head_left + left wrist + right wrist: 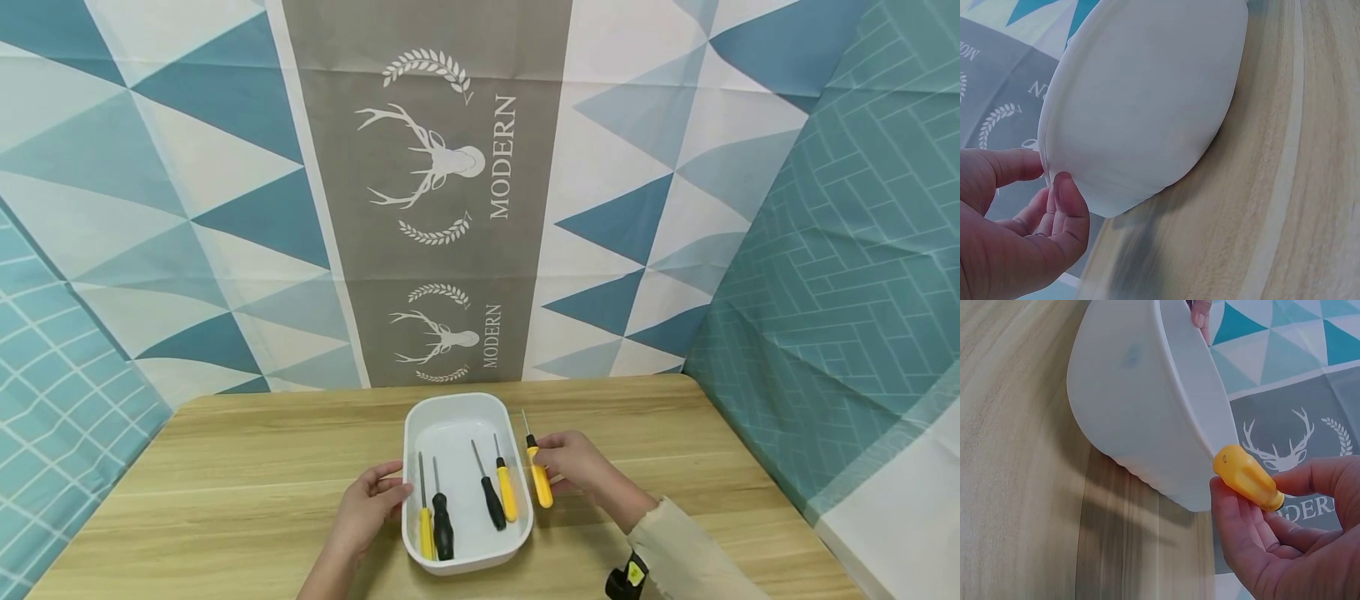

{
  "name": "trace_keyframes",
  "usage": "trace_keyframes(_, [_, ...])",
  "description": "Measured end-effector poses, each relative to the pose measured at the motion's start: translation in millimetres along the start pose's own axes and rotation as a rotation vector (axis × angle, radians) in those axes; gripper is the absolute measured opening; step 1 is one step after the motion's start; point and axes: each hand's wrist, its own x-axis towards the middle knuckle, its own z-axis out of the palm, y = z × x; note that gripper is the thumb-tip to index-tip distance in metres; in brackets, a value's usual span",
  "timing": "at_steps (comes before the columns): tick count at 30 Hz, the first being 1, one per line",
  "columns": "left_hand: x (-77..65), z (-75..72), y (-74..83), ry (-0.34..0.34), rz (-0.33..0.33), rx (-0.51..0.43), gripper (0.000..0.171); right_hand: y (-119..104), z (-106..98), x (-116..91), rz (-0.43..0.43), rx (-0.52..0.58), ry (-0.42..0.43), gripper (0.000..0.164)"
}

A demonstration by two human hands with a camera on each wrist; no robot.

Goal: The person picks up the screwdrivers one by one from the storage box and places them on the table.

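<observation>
A white plastic bin [468, 546] stands on the wooden table, with several screwdrivers lying in it. On its left side are a yellow screwdriver [426, 533] and a black screwdriver [443, 533]; on its right side, a smaller black screwdriver [493, 504] and a yellow-handled one [507, 496]. My left hand [367, 504] pinches the bin's left rim between thumb and fingers, as the left wrist view shows. Just outside the right rim, my right hand [573, 462] grips another yellow screwdriver [1247, 478] by its handle, the shaft pointing toward the back wall.
The wooden table [247, 475] reaches back to a wall hanging [442, 208] with deer heads and triangles. Teal patterned cloth [832, 275] borders the right side. A black strapped device [626, 579] sits by the right sleeve.
</observation>
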Motion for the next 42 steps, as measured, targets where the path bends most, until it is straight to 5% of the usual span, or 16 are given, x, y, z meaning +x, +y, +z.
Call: trace_keyframes(42, [-4.1,0.2,4.7,-0.004,-0.016,-0.006,0.047,37.0,-23.6,9.2,0.058,0.036,0.071,0.042])
